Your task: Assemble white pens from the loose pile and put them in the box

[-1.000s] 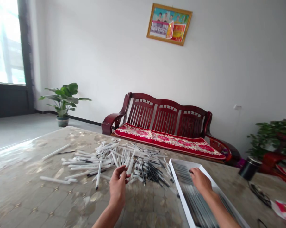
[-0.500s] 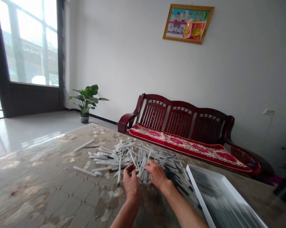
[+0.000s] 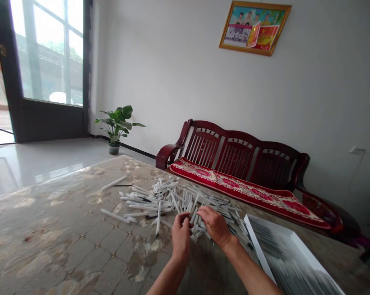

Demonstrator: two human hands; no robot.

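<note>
Room: a glass door [image 3: 50, 53] at far left, a potted plant [image 3: 117, 121] by the wall, and a dark red wooden bench [image 3: 234, 151] with a red cushion [image 3: 249, 192].
Tabletop [image 3: 50, 241]: glossy and patterned, with white pen barrels [image 3: 172, 200] loosely heaped mid-surface.
Left hand [image 3: 181, 237]: curled at the heap's near edge; cannot tell whether it pinches anything.
Right hand [image 3: 215, 225]: arched, fingers down among the barrels; grip unclear.
White tray [image 3: 255, 241]: at right, just beyond the heap.
Risk: barrels crossing loosely could roll apart if nudged, perhaps against the tray's rim.
</note>
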